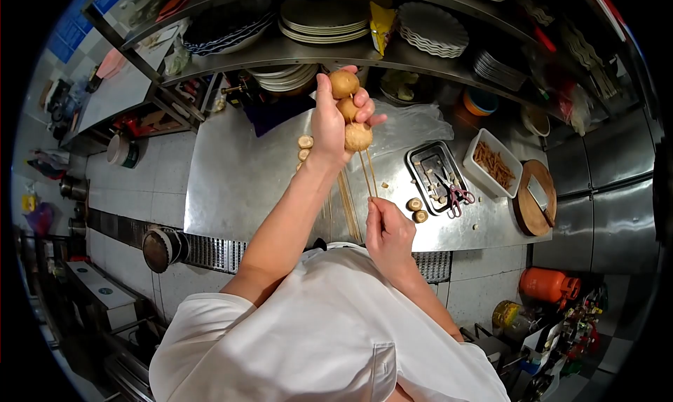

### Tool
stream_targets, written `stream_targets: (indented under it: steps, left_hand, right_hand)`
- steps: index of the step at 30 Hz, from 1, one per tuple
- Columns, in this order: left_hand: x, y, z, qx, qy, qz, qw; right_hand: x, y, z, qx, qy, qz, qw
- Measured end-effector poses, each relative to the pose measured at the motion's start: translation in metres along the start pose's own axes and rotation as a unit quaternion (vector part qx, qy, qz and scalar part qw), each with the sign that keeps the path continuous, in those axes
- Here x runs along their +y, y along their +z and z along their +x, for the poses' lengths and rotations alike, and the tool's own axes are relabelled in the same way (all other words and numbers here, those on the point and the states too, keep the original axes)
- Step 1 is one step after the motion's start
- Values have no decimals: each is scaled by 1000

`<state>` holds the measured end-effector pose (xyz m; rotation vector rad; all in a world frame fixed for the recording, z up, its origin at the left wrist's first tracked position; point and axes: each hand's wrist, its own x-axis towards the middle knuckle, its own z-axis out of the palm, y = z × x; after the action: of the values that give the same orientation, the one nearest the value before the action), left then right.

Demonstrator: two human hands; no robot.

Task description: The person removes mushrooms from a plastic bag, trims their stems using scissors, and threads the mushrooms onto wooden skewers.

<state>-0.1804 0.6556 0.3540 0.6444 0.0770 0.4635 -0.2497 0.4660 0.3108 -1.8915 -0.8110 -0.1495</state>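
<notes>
My left hand [333,118] is raised over the steel table [238,185], its fingers wrapped round several brown mushroom caps [357,137] lined up on two thin wooden skewers [368,174]. Lower down, my right hand [390,230] pinches the bottom ends of these skewers. Loose skewers [347,209] lie on the table between my forearms. Beside my left wrist is a row of mushrooms [305,142]. Two more mushrooms [420,215] sit right of my right hand, near a black-rimmed tray [412,165] with small pieces and pink-handled scissors [455,209].
A white container [515,165] of brown strips and a round wooden board [526,216] with a cleaver [538,194] are at the right. Stacked plates [324,13] fill the shelf [329,51] above the table's far side. An orange gas cylinder [545,284] stands on the floor.
</notes>
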Motion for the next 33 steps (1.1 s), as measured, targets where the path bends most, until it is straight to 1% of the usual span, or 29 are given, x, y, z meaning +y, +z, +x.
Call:
stream_targets:
  steps: [1, 3, 4, 5, 7, 9, 12, 14, 15, 17, 18, 21, 23, 25, 27, 28, 30, 31, 33]
  left_hand:
    - [-5, 3, -5, 0, 0, 0, 1000]
    - [-19, 8, -20, -10, -53, 17, 998]
    - [-19, 6, -19, -3, -35, 4, 999]
    - [-18, 7, -14, -11, -38, 4, 999]
    - [-17, 10, -16, -23, -21, 43, 999]
    - [-14, 7, -13, -26, -17, 52, 998]
    - [-17, 4, -12, -43, -27, 33, 998]
    - [-19, 12, -15, 22, -11, 8, 1000]
    - [-19, 14, -18, 22, -11, 8, 1000]
    - [-21, 17, -25, 67, -51, -3, 996]
    - [-25, 11, -25, 66, -51, -3, 996]
    - [-33, -6, -25, 49, -43, 1, 998]
    - [-26, -3, -26, 10, -10, 8, 1000]
    - [-22, 3, -26, 17, -1, 2, 1000]
    - [-20, 6, -25, 22, 7, -3, 1000]
    - [-19, 6, -26, 10, 7, -3, 1000]
    - [-14, 4, -25, 1, 9, -4, 1000]
    - [-11, 4, -23, 6, 19, -2, 1000]
    - [-8, 4, -19, 11, 27, -1, 1000]
  right_hand:
    - [-2, 0, 5, 0, 0, 0, 1000]
    - [-6, 1, 17, 30, -15, 3, 999]
    - [-6, 2, 17, 32, -13, 3, 999]
    - [-4, 2, 21, 36, -10, -2, 999]
    - [-3, -2, 18, 30, -3, -10, 999]
    - [-7, -1, 22, 18, 40, 2, 999]
    - [-7, -2, 23, -2, 55, -4, 998]
    - [-5, -2, 27, 11, 47, -2, 999]
    - [-4, -1, 30, 23, 37, 2, 999]
    - [-2, 0, 32, 25, 27, -8, 999]
    - [-2, 0, 33, 27, 17, -18, 999]
    - [0, 3, 31, 29, 8, -21, 999]
    - [-2, 3, 31, 17, 9, -22, 1000]
    - [-5, 2, 33, 6, 9, -23, 1000]
    - [-9, 0, 36, 8, 12, 32, 999]
    - [-12, -3, 37, 9, 11, 31, 999]
    - [-16, -9, 35, -49, 123, 133, 982]
    - [-13, -7, 30, -51, 122, 133, 982]
    - [-4, -3, 19, -53, 74, 97, 991]
